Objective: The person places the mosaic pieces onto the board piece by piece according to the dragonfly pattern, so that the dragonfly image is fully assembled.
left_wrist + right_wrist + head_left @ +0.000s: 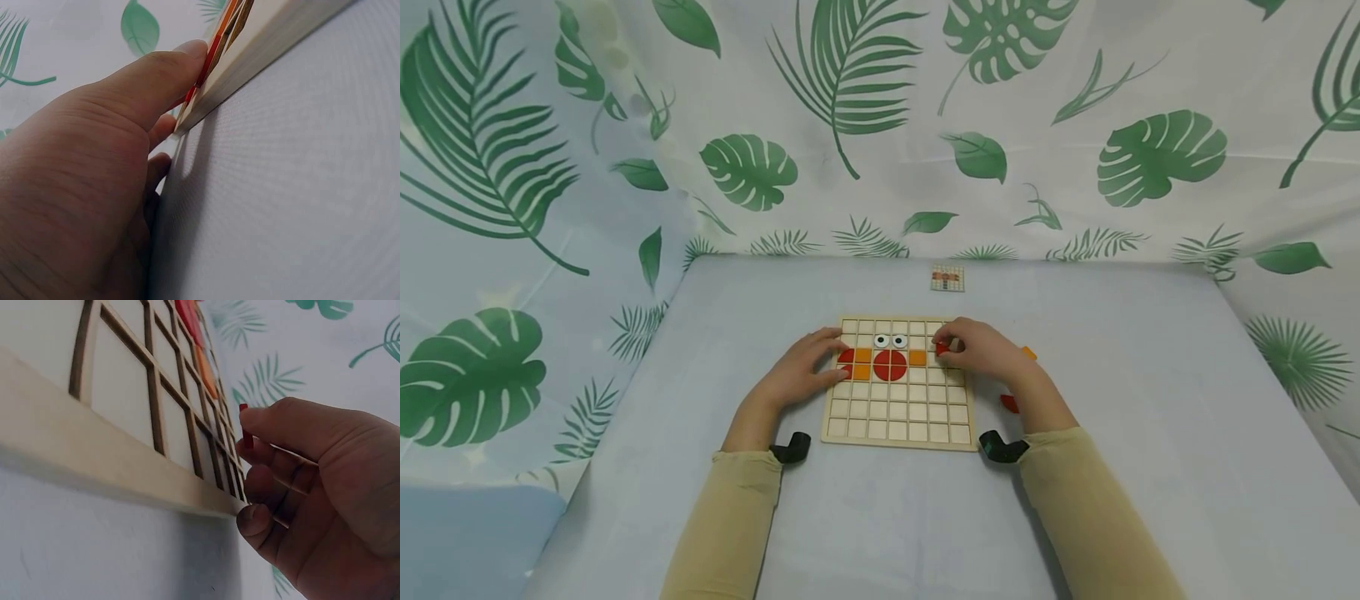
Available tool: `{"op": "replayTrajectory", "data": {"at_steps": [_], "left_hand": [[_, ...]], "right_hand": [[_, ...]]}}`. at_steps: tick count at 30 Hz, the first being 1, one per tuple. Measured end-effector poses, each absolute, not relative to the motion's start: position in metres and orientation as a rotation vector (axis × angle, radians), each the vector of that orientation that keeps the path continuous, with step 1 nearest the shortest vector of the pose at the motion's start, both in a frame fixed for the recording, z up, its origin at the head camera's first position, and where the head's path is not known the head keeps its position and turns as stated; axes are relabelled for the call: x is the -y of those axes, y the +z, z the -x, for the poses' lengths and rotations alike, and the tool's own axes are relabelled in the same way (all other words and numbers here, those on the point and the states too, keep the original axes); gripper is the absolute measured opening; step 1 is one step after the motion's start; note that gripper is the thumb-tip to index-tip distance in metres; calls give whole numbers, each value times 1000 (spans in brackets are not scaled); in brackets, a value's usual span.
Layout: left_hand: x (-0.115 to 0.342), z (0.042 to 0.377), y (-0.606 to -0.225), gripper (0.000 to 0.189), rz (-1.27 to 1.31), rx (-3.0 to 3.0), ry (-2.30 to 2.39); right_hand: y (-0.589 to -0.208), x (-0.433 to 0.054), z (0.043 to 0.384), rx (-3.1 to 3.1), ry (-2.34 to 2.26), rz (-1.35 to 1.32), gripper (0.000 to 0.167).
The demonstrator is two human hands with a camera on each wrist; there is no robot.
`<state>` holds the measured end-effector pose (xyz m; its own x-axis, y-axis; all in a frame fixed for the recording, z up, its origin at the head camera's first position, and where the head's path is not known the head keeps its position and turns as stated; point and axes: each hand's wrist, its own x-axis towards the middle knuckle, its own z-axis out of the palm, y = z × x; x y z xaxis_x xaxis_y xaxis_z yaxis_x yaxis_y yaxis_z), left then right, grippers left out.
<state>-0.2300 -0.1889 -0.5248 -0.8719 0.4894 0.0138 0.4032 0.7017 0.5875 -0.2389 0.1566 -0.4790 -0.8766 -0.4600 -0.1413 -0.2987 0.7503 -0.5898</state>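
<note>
A wooden grid board [898, 431] lies on the table between the hands. My right hand [981, 346] pinches a small red piece [248, 427] between thumb and finger over the board's right side. At the left edge, my left hand [796, 368] rests its thumb and fingertips by two red pieces [846, 356]; in the left wrist view the thumb [187, 53] touches red. Orange squares [862, 372] adjoin these. A red circle [890, 365] built of quarter pieces fills the middle, below two eye pieces [891, 341], with another orange square [917, 358] to its right.
A small pattern card [947, 278] lies behind the board. Right of the board are a loose red piece [1010, 403] and an orange piece [1029, 353], partly hidden by the right arm. Black wrist cameras [792, 448] sit by both cuffs. A leaf-print curtain [880, 192] stands behind.
</note>
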Motion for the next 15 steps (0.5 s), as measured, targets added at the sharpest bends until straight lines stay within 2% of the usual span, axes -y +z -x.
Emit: {"op": "replayTrajectory", "data": {"at_steps": [15], "left_hand": [[188,229,-523,43,-727,-2766,896]], "right_hand": [[-488,-144,237,-2682,-806,559,23]]}}
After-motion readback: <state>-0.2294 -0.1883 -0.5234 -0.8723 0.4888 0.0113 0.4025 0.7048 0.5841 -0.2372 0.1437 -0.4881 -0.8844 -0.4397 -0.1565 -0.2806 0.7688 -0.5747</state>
